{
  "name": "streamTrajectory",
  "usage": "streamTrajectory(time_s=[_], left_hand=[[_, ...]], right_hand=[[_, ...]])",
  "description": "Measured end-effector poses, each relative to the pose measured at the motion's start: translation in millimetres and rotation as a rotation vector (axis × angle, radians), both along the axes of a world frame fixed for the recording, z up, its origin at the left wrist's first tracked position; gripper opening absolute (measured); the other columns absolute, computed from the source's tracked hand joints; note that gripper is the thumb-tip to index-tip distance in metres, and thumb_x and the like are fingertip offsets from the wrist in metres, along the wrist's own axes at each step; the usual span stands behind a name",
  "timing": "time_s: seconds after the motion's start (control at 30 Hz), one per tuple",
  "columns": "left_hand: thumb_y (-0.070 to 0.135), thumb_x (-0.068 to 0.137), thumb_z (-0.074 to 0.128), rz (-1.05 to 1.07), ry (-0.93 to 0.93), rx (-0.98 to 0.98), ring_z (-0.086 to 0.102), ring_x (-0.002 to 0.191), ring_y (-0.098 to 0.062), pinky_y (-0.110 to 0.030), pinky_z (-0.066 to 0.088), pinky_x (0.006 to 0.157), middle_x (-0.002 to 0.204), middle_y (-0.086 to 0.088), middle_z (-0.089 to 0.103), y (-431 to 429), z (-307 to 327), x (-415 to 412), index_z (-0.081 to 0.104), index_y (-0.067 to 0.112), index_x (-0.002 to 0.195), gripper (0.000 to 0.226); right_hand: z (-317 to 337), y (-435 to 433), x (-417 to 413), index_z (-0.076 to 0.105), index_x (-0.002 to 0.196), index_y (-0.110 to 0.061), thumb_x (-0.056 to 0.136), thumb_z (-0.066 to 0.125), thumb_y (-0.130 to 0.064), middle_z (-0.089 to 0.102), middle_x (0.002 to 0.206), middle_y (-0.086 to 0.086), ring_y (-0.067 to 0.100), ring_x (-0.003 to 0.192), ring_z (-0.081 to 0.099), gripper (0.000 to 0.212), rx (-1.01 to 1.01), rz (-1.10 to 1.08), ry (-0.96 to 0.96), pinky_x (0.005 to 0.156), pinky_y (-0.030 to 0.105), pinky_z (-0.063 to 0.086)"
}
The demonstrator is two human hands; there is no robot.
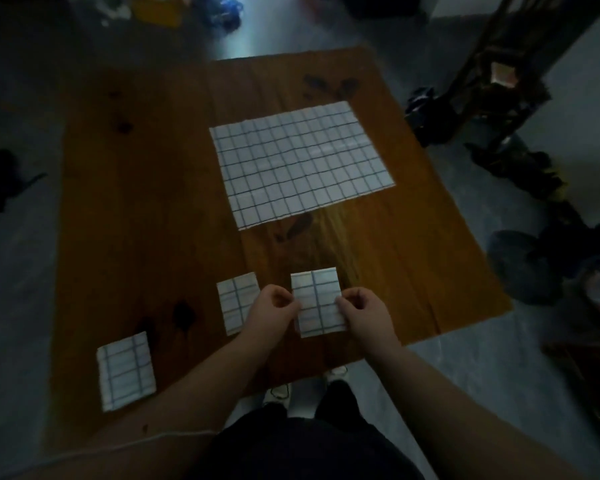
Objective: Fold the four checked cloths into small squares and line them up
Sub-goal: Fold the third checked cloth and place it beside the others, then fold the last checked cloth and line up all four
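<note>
Both your forearms angle inward and your left hand (274,306) and right hand (364,311) sit level, fingers curled, each pinching a side edge of the folded cloth (317,303) between them.

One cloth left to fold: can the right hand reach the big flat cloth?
Probably, once freed: only bare table lies between right hand and flat cloth, but it pinches a folded cloth.

The frame is dim and underexposed, darkest along the bottom and left. Cool light enters from the upper centre, sheening the floor (232,39) there and streaking glare on the table (340,233) mid-frame. The unfolded cloth (302,161) and the folded cloth (321,303) at lower centre are the brightest patches. The edges are soft and bowed by the wide lens.
</note>
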State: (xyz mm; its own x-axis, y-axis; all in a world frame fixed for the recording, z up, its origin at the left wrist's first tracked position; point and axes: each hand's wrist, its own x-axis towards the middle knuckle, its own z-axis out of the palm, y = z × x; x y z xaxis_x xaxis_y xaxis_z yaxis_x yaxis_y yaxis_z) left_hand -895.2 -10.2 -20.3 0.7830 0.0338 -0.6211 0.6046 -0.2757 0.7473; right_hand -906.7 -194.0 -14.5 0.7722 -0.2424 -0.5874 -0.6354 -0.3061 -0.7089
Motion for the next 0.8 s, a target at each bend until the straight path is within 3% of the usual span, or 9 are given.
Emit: streamTrajectory(time_s=[0.1,0.27,0.47,0.63,0.8], left_hand=[[0.021,0.092,0.069,0.084,0.031,0.070,0.061,0.094,-0.013,-0.031,0.054,0.075,0.102,0.002,0.061,-12,-17,10,0.057,0.021,0.101,0.015],[0.023,0.092,0.067,0.148,0.063,0.174,0.058,0.093,-0.011,-0.022,0.044,0.064,0.103,0.004,0.060,-44,-36,33,0.058,0.025,0.099,0.012],[0.024,0.094,0.064,0.104,0.078,0.232,0.058,0.097,-0.008,-0.033,0.054,0.081,0.104,0.011,0.061,-67,-52,59,0.062,0.031,0.100,0.010],[0.026,0.096,0.061,0.004,0.038,0.357,0.058,0.101,-0.008,-0.032,0.054,0.083,0.108,0.012,0.061,-83,-58,61,0.063,0.032,0.109,0.014],[0.025,0.097,0.057,-0.115,0.018,0.483,0.055,0.109,-0.013,-0.038,0.053,0.094,0.119,0.007,0.055,-87,-49,57,0.061,0.026,0.127,0.031]], right_hand=[[-17,-8,29,0.058,0.101,-0.029,0.096,0.063,-0.025,0.063,0.104,-0.007,0.007,0.092,0.060,0.008,-0.013,0.126,0.008,0.071,0.026,0.052],[-36,-38,65,0.051,0.102,-0.036,0.096,0.062,-0.021,0.058,0.100,-0.012,0.005,0.089,0.060,0.019,-0.038,0.320,0.014,0.063,0.020,0.048],[-53,-68,95,0.055,0.098,-0.042,0.096,0.060,-0.027,0.060,0.102,-0.012,0.006,0.092,0.061,0.016,-0.136,0.615,-0.030,0.079,0.030,0.057],[-66,-82,104,0.057,0.105,-0.037,0.095,0.058,-0.034,0.052,0.099,-0.017,0.005,0.093,0.050,0.011,-0.369,0.830,-0.141,0.084,0.028,0.050],[-62,-86,106,0.058,0.116,-0.032,0.097,0.054,-0.035,0.054,0.109,-0.013,0.006,0.100,0.045,0.019,-0.440,0.954,-0.186,0.087,0.027,0.047]])
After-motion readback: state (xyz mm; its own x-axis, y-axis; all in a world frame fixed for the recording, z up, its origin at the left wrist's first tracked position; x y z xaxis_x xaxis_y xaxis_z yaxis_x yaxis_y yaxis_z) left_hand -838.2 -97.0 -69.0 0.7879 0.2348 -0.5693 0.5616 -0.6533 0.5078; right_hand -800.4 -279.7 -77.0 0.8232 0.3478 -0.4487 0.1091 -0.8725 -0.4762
